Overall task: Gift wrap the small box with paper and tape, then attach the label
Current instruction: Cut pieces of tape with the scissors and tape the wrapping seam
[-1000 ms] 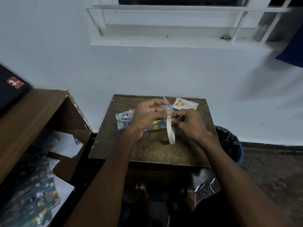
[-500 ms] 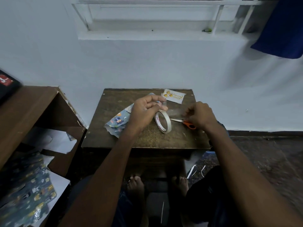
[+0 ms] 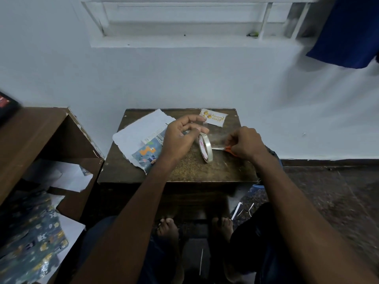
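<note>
Basically, left hand [image 3: 180, 138] pinches the end of a clear glossy strip pulled off the round tape roll [image 3: 205, 148], which stands on edge on the scuffed brown wooden worktop [image 3: 184, 171]. Right hand [image 3: 246, 143] curls round the orange-handled scissors [image 3: 226, 149], metal blades toward the roll. Small box [image 3: 150, 153] lies half-wrapped in torn-edged patterned paper [image 3: 141, 130], left of the roll. Rectangular printed label [image 3: 213, 118] lies flat at the far edge.

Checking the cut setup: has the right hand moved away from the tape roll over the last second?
Yes. The right hand has shifted rightward along the table, away from the tape roll.
</note>
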